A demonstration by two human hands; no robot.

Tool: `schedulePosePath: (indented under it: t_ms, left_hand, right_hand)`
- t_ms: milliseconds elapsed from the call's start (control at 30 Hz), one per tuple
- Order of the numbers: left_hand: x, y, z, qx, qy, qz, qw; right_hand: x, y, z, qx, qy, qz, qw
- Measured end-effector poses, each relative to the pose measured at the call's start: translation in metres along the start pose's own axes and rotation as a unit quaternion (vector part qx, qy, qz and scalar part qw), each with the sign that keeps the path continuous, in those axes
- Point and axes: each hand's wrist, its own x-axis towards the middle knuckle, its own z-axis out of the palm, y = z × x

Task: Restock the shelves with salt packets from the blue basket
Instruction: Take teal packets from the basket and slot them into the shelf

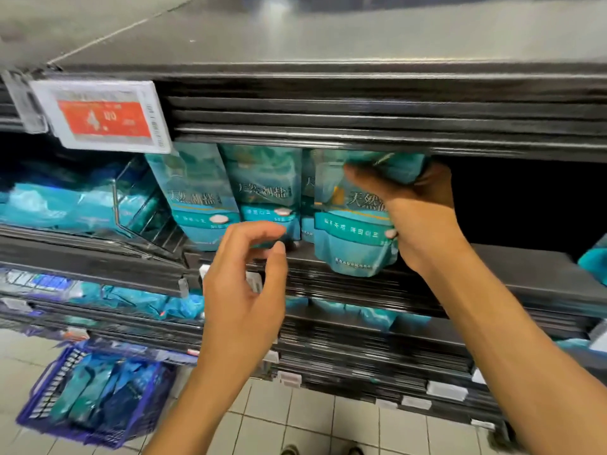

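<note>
Dark shelf unit (361,126) w/ several tiers; blue basket (88,399) sits on the tiled floor at lower left, teal packets lying flat inside. On the middle shelf (492,267), standing salt packets (230,195) sit upright in a row, long axis vertical, printed fronts facing out. Right hand (417,208) grips one salt packet (348,218) upright at the shelf front edge, just right of the row, thumb across its top; left hand (243,284) loosely curled, holding nothing, in front of the row.
</note>
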Motion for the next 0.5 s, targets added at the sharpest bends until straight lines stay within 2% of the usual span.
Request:
schedulePosePath:
  t_ms: [233, 500]
  left_hand:
    - [0.028, 0.000, -0.003, 0.034, -0.009, 0.068, 0.997]
    - [0.041, 0.018, 0.004, 0.064, -0.013, 0.179, 0.982]
  right_hand:
    - [-0.009, -0.007, -0.021, 0.033, -0.027, 0.030, 0.999]
    - [-0.026, -0.017, -0.064, 0.032, 0.053, 0.023, 0.998]
